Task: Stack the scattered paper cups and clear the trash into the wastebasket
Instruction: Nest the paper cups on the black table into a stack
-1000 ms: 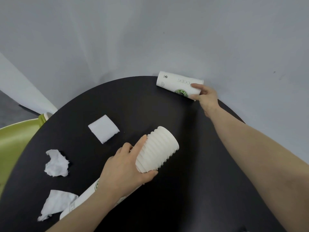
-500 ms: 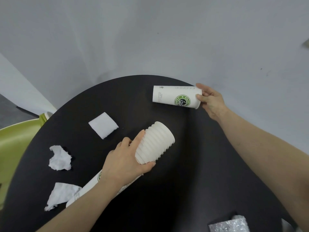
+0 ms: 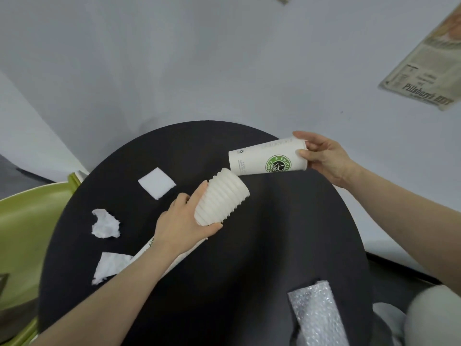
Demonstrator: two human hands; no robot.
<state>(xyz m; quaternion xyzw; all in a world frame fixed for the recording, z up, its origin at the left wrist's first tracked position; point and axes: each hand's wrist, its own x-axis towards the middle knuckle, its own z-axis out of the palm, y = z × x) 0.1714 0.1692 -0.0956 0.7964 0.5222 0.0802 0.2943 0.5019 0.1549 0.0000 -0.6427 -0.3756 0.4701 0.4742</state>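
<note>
The left hand [image 3: 180,227] reaches in from the lower left, forearm angled up across the table [image 3: 262,245], fingers and thumb wrapped round the base end of a ribbed cup [image 3: 220,196]. That cup is lifted and tilted, its open mouth aimed up and right. The right hand [image 3: 324,156] comes in from the right with the arm stretched long, thumb and fingers pinching the rim end of a logo cup [image 3: 267,158]. This cup lies nearly level in the air, narrow bottom pointing left toward the ribbed cup's mouth; the two look to be touching or just apart, I cannot tell which.

Under the left wrist a third cup [image 3: 149,248] lies on the table, mostly hidden by the arm. Left of the left hand sit a flat tissue [image 3: 156,183], a crumpled tissue [image 3: 106,224] and a torn tissue [image 3: 109,267] just beside the forearm. Below the right arm lies bubble wrap [image 3: 315,313].
</note>
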